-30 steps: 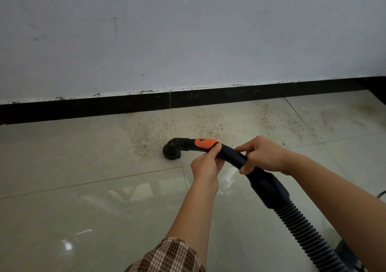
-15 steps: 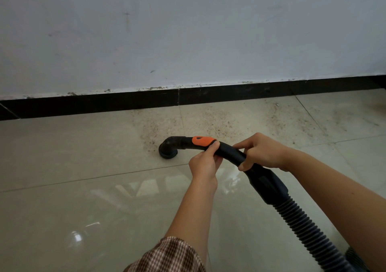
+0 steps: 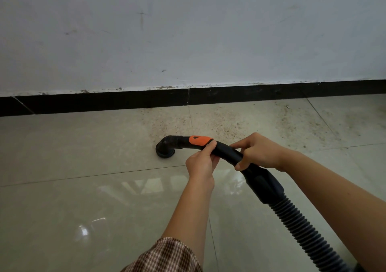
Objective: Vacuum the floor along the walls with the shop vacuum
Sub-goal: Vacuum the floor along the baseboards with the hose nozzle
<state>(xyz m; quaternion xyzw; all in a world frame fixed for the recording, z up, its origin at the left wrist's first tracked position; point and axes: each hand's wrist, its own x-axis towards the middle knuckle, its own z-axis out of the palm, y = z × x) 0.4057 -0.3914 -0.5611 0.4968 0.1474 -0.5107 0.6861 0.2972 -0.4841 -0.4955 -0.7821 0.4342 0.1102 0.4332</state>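
I hold the black curved vacuum handle with both hands. My left hand grips it just behind its orange slider. My right hand grips it further back, where it widens into the cuff. The round black nozzle sits mouth-down on the pale floor tile, a short way from the black skirting. The ribbed hose runs off to the lower right. A patch of brown grit lies on the tiles along the skirting, right of the nozzle.
A white scuffed wall rises above the skirting across the whole view. Glossy tiles with window reflections stretch towards me. My checked sleeve shows at the bottom edge.
The nozzle has slid slightly left along the floor and both hands moved with it. The grip of each hand is unchanged.
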